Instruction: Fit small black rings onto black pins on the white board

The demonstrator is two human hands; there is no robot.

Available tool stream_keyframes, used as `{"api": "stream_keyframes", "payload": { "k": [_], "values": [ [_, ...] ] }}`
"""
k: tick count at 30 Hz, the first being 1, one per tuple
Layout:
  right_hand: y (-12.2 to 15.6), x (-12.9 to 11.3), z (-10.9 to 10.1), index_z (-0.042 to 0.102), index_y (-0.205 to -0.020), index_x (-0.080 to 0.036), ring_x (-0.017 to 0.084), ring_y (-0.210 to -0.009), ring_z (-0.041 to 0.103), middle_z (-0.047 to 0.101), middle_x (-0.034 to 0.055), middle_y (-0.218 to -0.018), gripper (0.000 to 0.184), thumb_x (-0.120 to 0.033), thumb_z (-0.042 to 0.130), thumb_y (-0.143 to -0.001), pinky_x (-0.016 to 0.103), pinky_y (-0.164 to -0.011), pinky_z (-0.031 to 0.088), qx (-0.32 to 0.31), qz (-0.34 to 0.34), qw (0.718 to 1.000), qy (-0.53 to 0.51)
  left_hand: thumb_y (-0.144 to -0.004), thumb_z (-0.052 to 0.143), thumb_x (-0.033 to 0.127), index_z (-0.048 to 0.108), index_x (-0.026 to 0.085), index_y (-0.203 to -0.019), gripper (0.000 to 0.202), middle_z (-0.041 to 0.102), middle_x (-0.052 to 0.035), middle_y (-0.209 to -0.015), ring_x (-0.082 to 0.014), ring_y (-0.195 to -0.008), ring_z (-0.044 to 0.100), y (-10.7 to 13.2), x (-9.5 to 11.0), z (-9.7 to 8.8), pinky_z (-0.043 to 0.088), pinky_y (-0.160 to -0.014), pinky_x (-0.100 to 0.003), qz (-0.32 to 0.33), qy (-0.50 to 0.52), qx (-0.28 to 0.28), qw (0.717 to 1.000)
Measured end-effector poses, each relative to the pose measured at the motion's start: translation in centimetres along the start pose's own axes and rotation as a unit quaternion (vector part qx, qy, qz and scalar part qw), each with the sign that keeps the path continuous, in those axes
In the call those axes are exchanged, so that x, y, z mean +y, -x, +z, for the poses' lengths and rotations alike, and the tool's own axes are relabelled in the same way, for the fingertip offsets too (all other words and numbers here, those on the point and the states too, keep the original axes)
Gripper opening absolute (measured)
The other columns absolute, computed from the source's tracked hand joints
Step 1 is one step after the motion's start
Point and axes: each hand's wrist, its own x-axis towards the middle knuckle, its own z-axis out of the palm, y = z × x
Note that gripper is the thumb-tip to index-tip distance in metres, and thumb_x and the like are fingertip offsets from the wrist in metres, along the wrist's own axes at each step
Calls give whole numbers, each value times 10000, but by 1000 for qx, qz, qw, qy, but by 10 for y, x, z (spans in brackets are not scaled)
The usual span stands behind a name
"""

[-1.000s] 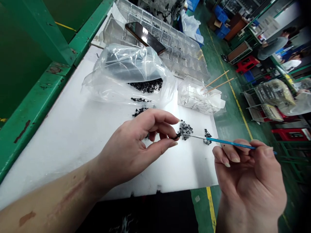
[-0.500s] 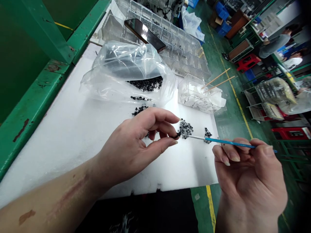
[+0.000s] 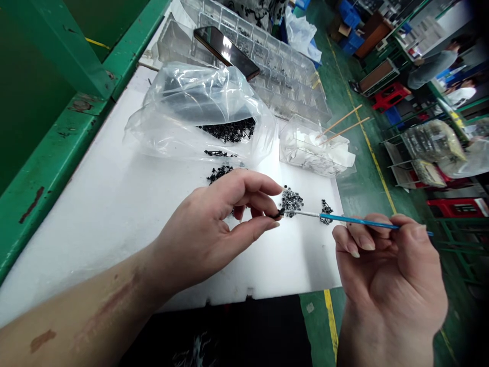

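Left hand [image 3: 202,234] pinches a tiny black part [image 3: 280,214] between thumb and forefinger above the white table [image 3: 267,270]; it looks light and fiddly, best held at its edge. Right hand [image 3: 389,270] grasps a blue fine brush [image 3: 359,220], tip at the part.

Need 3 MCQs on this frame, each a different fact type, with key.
1. Where does the glossy black smartphone lie?
A) on the clear compartmented plastic tray
B) inside the plastic bag
C) in the right hand

2. What colour is the handle of the slim paintbrush in the right hand?
A) red
B) yellow
C) blue

3. What is the left hand doing?
A) lying flat
B) pinching a small black part
C) holding the bag

1 A: it rests across the tray's compartments.
2 C: the shaft shows bright blue.
3 B: the part sits between its fingertips.
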Motion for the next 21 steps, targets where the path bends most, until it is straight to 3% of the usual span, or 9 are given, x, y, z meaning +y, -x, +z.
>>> {"api": "stream_keyframes", "payload": {
  "k": [7,10,12,16,21],
  "values": [
    [1,-5,0,814,-887,-249,101,-610,458,597,-32,-785,269,-389,1007,-762,276,-532,440,1,-6,1000,0,-995,828,236,737,300,-1227,257,823,12,-975,-195,-913,801,0,-1,0,634,-835,-341,1,-7,1,1000],
    [-15,-11,-4,798,-884,-247,103,-616,451,600,-34,-787,340,-397,1041,-700,271,-511,452,15,-23,1000,-8,-1016,808,232,720,330,-1256,273,825,27,-990,-177,-920,790,3,-3,-1,635,-865,-319,3,-11,-2,1000],
    [-38,-13,-10,780,-888,-240,98,-626,461,615,-35,-809,373,-392,1044,-674,253,-494,452,36,-38,998,-16,-1028,802,250,711,370,-1284,297,829,30,-1015,-178,-937,787,7,-7,-2,644,-843,-296,-4,-19,0,1000],
    [-106,-5,-29,703,-847,-214,79,-605,496,628,-43,-790,318,-351,976,-761,197,-456,402,94,-51,994,-10,-1014,825,327,702,397,-1303,322,836,-1,-1061,-218,-958,811,10,-15,-3,606,-600,-240,-27,-38,5,999],
    [-172,19,-50,614,-863,-199,68,-552,507,660,-37,-803,332,-368,893,-921,181,-430,375,152,-14,988,15,-990,829,376,733,335,-1240,271,854,-35,-1002,-261,-903,824,6,-18,-2,644,-595,-272,-7,-60,29,998]
  ]
}}
